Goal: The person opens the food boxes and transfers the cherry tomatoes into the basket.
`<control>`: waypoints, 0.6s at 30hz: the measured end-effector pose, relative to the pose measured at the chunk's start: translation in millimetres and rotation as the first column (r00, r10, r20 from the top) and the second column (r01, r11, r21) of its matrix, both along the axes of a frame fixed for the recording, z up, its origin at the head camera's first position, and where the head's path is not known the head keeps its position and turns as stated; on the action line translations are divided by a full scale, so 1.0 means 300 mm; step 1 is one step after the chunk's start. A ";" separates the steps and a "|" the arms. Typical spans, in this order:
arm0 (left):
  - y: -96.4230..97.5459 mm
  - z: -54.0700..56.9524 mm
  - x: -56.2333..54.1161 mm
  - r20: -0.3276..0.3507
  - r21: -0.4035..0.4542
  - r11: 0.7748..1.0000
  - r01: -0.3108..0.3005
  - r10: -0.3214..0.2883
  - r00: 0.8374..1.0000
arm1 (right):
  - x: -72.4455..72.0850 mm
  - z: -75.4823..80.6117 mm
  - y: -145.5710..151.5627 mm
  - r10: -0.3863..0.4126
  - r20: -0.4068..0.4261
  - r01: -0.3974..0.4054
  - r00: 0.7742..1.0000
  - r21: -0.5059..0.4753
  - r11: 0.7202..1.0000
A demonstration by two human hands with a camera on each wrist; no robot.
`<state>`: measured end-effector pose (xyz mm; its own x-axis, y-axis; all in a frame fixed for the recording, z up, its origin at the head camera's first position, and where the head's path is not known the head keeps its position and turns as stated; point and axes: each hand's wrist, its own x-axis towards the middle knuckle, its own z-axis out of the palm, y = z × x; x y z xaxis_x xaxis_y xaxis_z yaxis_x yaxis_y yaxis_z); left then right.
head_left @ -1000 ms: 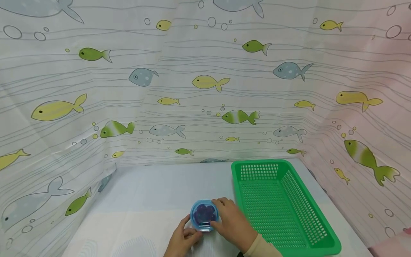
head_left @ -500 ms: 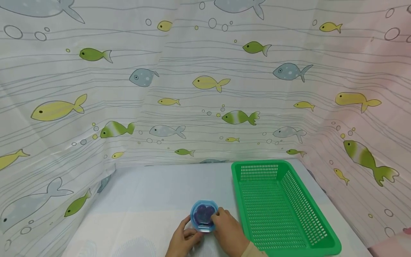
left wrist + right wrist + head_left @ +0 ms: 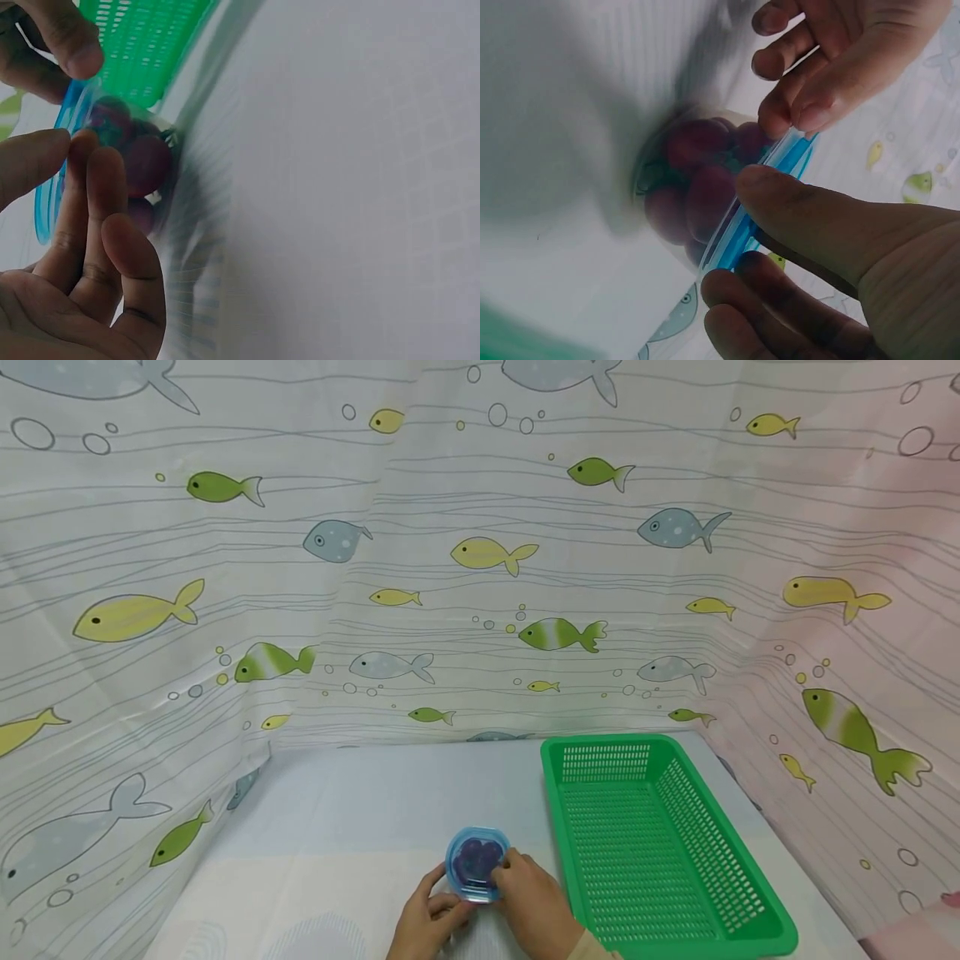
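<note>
A small clear plastic tub [image 3: 694, 180] with a blue lid [image 3: 477, 833] stands on the table in front of me. Dark red round fruits [image 3: 146, 165] with bits of green show through its wall. On the tub's near left side, my left hand [image 3: 427, 918] pinches the rim between thumb and fingertips. My right hand [image 3: 536, 906] grips the lid's edge on the right, its thumb on the tub side in the right wrist view. The lid lies along the tub's rim; whether it is loosened there, I cannot tell.
A green perforated plastic basket [image 3: 553, 810] stands close to the right of my right hand. White cloth with printed fish [image 3: 487, 553] hangs behind the table and at both sides. The table [image 3: 360, 802] has a pale cover.
My right hand has shifted from spread over the lid's right side to a curled grip lower on its edge. The left hand and tub stay almost in place.
</note>
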<state>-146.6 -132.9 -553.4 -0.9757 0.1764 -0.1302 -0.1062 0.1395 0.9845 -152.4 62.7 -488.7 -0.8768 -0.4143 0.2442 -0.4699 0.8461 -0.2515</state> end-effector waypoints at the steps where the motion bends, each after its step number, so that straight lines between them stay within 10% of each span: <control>1: -0.001 -0.001 -0.001 0.004 0.009 1.000 0.002 -0.002 1.000 | 0.000 0.000 0.000 0.005 0.004 -0.004 1.000 -0.006 1.000; 18: -0.008 -0.016 -0.007 0.023 0.024 1.000 0.014 -0.014 1.000 | 0.024 -0.055 0.018 0.062 -0.104 -0.080 0.993 -0.182 0.980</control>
<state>-148.7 -135.3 -558.2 -0.9698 0.1933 -0.1488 -0.1276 0.1176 0.9848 -145.4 68.1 -505.3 -0.8148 -0.4141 0.4057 -0.5573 0.7524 -0.3513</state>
